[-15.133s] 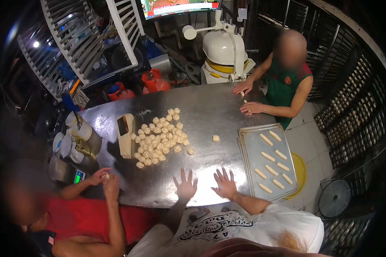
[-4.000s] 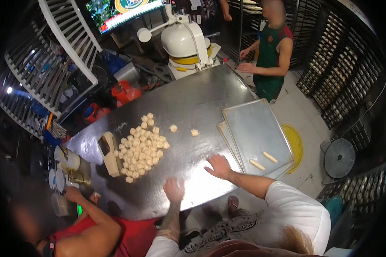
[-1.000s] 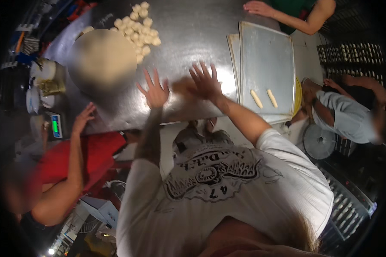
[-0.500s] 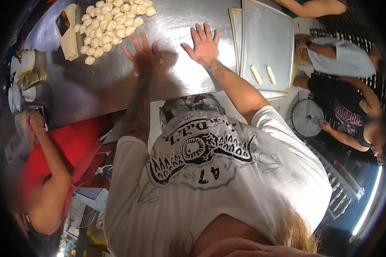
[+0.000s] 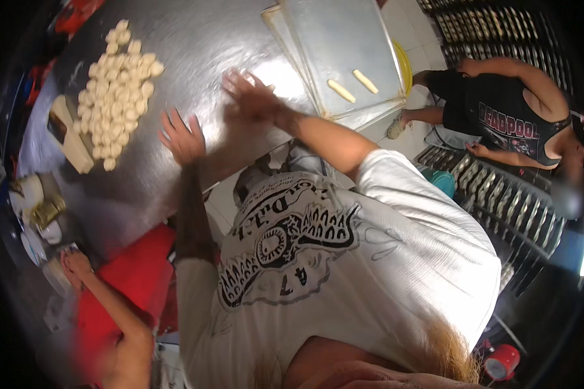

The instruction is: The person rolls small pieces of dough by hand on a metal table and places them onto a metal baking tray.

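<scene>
A: What's biggest from where I sit?

B: The steel table (image 5: 194, 39), then the baking tray (image 5: 344, 39) holding 2 dough sticks (image 5: 341, 91), then the pile of dough balls (image 5: 117, 91) at left.

A: Changed?

B: My view has tipped steeply since 1 second ago; both palms remain flat on the table.

A: Hands?

B: My left hand (image 5: 183, 137) is spread, empty. My right hand (image 5: 253, 98) is blurred, probably spread over a dough piece beside the tray.
</scene>
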`<act>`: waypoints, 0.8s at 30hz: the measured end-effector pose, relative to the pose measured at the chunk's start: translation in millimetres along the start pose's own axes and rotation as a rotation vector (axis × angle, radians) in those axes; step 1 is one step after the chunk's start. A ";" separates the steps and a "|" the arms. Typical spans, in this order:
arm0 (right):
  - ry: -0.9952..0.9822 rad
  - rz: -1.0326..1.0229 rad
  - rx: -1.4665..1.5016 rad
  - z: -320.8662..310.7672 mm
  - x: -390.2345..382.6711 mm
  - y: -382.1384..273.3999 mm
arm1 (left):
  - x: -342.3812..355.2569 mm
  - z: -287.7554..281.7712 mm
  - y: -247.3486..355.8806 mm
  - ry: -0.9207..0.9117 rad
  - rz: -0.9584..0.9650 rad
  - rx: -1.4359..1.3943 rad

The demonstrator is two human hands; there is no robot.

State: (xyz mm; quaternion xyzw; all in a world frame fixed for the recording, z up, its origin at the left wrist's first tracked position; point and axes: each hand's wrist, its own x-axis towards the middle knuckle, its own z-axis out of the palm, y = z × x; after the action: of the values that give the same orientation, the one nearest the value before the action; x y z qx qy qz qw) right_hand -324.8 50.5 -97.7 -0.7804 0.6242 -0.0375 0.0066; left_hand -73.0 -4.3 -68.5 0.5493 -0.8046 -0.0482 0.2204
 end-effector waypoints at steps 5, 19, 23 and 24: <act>0.028 -0.034 0.435 -63.0 -65.2 29.7 | -35.3 -67.6 4.9 -0.388 0.144 -0.317; 0.377 0.701 0.889 -152.2 -264.7 206.2 | -33.6 -17.0 211.6 -0.146 -0.513 -0.985; 0.365 0.715 0.915 -164.4 -274.4 222.5 | 7.3 24.2 279.4 -0.173 -0.408 -1.058; 0.363 0.722 0.904 -167.1 -276.8 221.4 | 19.4 33.5 294.1 -0.209 -0.432 -1.036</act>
State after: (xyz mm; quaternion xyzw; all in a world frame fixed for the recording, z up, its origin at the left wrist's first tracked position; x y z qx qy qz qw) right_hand -611.9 277.5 42.4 -0.4204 0.7629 -0.4268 0.2431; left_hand -346.2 87.9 1.4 0.5138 -0.5630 -0.5345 0.3653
